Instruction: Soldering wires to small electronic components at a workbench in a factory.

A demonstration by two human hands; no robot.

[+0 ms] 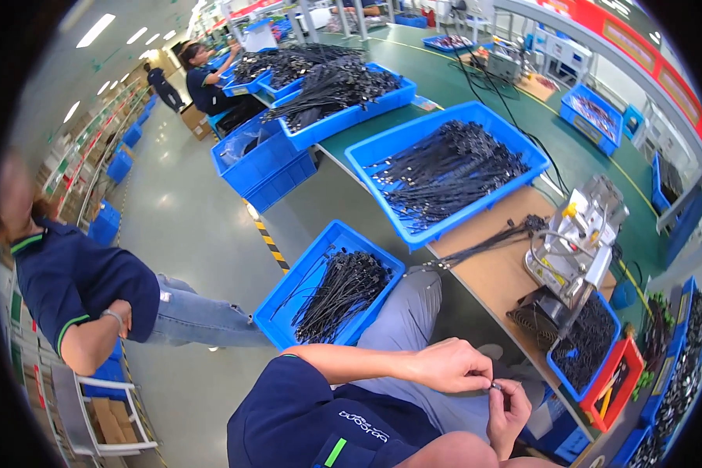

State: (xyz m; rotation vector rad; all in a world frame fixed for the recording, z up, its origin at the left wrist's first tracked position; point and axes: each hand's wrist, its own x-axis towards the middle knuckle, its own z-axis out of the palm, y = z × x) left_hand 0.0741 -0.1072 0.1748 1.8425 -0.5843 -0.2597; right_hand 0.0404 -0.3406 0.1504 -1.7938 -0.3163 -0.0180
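Note:
Above my lap, my left hand (459,366) and my right hand (508,409) meet fingertip to fingertip. Both are closed in a pinch around one small dark piece (495,385), too small to name; any cable running from it is hidden. Left of my knee sits a blue bin (271,312) with a pile of black cables (342,290) in it. A few loose black cables (487,243) lie across the table edge ahead of my hands, their ends reaching over my leg.
On the brown-topped table (476,269) stands a metal bench machine (581,234). A large blue tray (366,168) of black cables lies beyond. Right of me are a blue bin of small black parts (589,343) and a red bin (628,366). A person (86,281) stands at left.

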